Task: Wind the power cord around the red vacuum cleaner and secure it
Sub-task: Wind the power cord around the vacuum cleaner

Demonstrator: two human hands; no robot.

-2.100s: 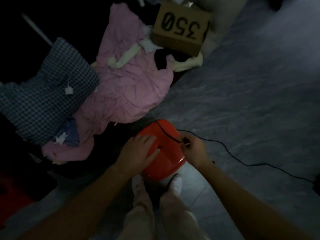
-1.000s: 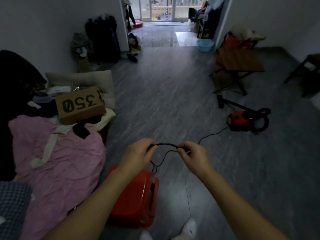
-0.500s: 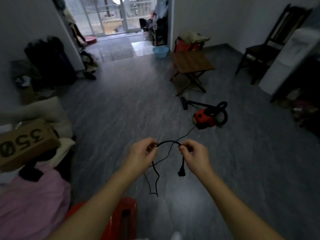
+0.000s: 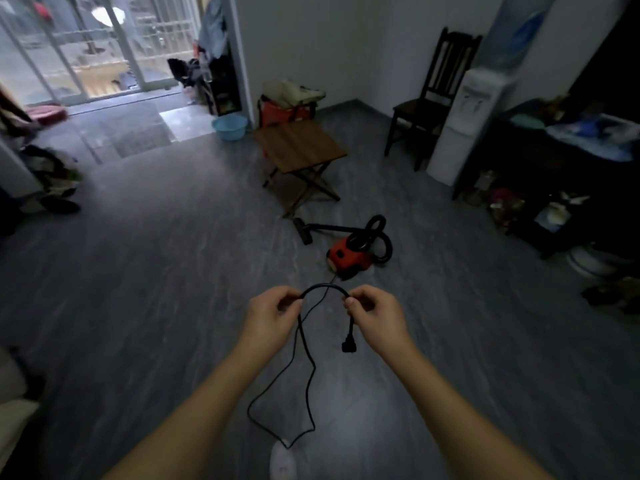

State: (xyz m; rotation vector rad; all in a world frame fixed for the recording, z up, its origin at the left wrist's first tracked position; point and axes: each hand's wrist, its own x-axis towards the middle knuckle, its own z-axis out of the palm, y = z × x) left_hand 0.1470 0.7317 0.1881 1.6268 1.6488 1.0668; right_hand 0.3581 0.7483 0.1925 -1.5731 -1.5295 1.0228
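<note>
Floor [image 4: 156, 271] ahead of both hands is bare grey boards. It is wide open to the left of my left hand [image 4: 273, 315], as far as the glass doors [image 4: 86, 46]. Beyond my right hand [image 4: 375, 315] the room narrows. A dark shelf unit [image 4: 554, 174] lines the right edge, and a white water dispenser [image 4: 464, 123] and a dark wooden chair [image 4: 426, 112] stand by the far wall. A folding wooden table [image 4: 299, 147] stands straight beyond the hands, with a blue basin [image 4: 229, 128] to its left.

Red vacuum cleaner [image 4: 348, 256]: on the floor beyond the hands, between them and the table, well apart from both. Body is red, with a black hose [image 4: 379, 233] looped over its top and the nozzle [image 4: 303, 230] lying towards the table.

Power cord [image 4: 323, 287]: thin and black. I note each hand pinching it between thumb and fingers, with the cord arching between the two grips. The plug [image 4: 349, 346] hangs free below the right hand. From the left hand, slack drops in a loose loop to the floor near a white sock [image 4: 283, 460]. A finer run leads away towards the vacuum.
</note>
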